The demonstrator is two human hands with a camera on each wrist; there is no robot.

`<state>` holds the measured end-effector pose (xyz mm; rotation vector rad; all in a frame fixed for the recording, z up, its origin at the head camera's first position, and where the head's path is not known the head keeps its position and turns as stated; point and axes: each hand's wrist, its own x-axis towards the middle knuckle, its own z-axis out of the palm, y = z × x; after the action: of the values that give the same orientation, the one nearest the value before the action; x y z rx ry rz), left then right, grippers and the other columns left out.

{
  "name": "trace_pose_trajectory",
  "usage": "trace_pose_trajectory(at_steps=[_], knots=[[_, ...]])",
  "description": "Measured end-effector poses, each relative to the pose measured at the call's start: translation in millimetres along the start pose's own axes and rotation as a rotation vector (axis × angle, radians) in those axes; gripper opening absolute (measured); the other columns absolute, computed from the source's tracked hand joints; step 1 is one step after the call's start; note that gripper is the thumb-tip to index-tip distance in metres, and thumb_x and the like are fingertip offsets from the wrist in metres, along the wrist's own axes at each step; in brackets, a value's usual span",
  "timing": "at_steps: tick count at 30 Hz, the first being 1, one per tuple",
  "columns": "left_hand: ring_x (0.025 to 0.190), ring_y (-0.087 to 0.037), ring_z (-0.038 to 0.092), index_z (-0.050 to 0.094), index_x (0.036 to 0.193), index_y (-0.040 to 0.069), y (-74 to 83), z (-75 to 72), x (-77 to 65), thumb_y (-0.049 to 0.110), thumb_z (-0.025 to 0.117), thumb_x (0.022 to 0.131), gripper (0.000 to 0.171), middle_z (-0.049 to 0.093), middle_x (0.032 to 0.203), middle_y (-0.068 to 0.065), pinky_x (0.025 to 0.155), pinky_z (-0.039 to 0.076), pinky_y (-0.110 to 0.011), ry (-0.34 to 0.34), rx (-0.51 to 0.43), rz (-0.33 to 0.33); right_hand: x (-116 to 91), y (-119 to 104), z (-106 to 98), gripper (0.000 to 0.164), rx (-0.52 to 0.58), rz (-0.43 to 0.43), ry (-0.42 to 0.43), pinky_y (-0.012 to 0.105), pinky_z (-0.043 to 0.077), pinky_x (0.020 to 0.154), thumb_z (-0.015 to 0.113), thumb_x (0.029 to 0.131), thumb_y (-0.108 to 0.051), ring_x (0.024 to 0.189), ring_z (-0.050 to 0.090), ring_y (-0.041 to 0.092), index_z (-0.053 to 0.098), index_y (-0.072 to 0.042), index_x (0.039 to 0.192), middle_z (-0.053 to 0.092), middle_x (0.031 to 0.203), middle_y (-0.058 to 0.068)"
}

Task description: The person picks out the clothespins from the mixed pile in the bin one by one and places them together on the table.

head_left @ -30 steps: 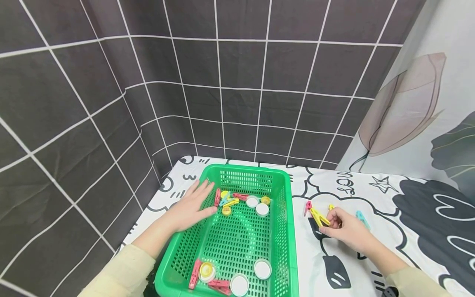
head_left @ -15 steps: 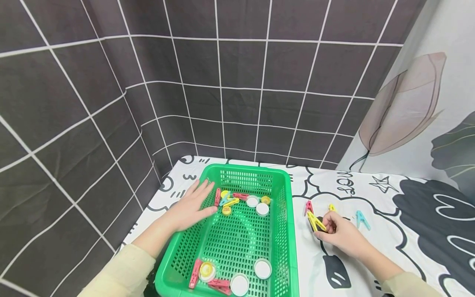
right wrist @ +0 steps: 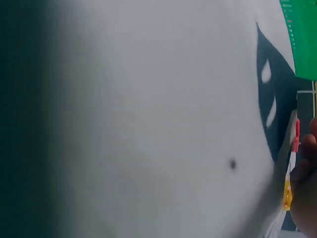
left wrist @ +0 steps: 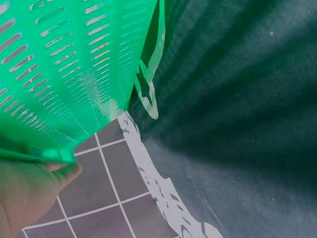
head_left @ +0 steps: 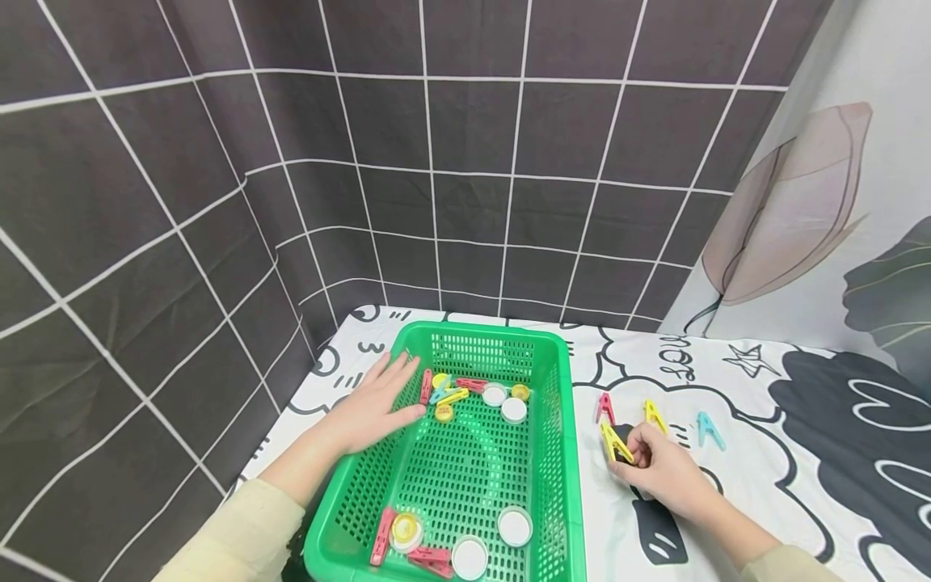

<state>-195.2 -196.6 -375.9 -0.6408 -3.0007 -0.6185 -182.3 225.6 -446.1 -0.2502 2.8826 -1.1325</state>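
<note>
My right hand point(head_left: 658, 469) pinches a yellow clothespin point(head_left: 616, 444) low over the patterned cloth, to the right of the green basket point(head_left: 570, 469). Just beyond it a pink clothespin point(head_left: 605, 408) lies on the cloth, with a second yellow clothespin point(head_left: 655, 416) and a blue clothespin point(head_left: 710, 431) further right. In the right wrist view only the edge of the right hand point(right wrist: 304, 188) shows. My left hand point(head_left: 374, 408) rests on the basket's left rim with its fingers straight and spread; the left wrist view has the same hand point(left wrist: 34, 191) against the basket rim.
Inside the basket, pink clothespins point(head_left: 383, 536), several white caps point(head_left: 515, 526) and yellow caps point(head_left: 444, 413) lie near the far and near ends. A dark gridded curtain point(head_left: 473, 202) stands behind the cloth point(head_left: 756, 477), and a leaf-print curtain point(head_left: 800, 226) hangs at right.
My right hand has moved slightly left and nearer, bringing its yellow clothespin along; the other yellow clothespin and the blue one show more fully. The left hand stays put.
</note>
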Motion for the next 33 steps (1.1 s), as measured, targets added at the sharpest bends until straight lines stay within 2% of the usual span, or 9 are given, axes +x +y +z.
trace_pose_trajectory(at_steps=[6,14,27,33], knots=[[0.141,-0.034,0.001,0.02,0.151,0.013,-1.6,1.3,0.4,0.063,0.041,0.09,0.081,0.013,0.155,-0.011,0.1,0.023,-0.068,0.014,0.006,0.005,-2,-2,6,0.039,-0.069,-0.015,0.05,0.022,0.033,0.049,0.079,0.075,-0.032,0.059,0.042,0.011,0.045,-0.013,0.082,0.045,0.066,-0.003],[0.141,-0.033,0.001,0.02,0.151,0.013,-2.0,0.8,0.7,0.062,0.042,0.091,0.081,0.013,0.155,-0.011,0.102,0.021,-0.067,0.016,-0.001,0.002,-4,-1,11,0.038,-0.1,0.021,0.058,0.022,0.032,0.05,0.076,0.077,-0.036,0.06,0.042,0.012,0.047,-0.012,0.082,0.046,0.067,-0.002],[0.141,-0.035,0.002,0.019,0.151,0.013,-0.4,-0.3,0.7,0.061,0.042,0.091,0.08,0.013,0.155,-0.011,0.1,0.023,-0.068,0.008,0.001,-0.005,-6,0,23,0.037,-0.179,0.012,0.118,0.023,0.029,0.047,0.076,0.077,-0.032,0.056,0.039,0.012,0.046,-0.011,0.073,0.045,0.062,-0.003],[0.141,-0.035,0.002,0.019,0.151,0.012,-1.9,1.3,1.1,0.061,0.042,0.091,0.08,0.013,0.155,-0.012,0.101,0.022,-0.067,0.009,0.004,0.001,-6,0,25,0.039,-0.203,0.002,0.122,0.023,0.029,0.047,0.076,0.077,-0.035,0.054,0.039,0.012,0.046,-0.011,0.072,0.045,0.06,-0.003]])
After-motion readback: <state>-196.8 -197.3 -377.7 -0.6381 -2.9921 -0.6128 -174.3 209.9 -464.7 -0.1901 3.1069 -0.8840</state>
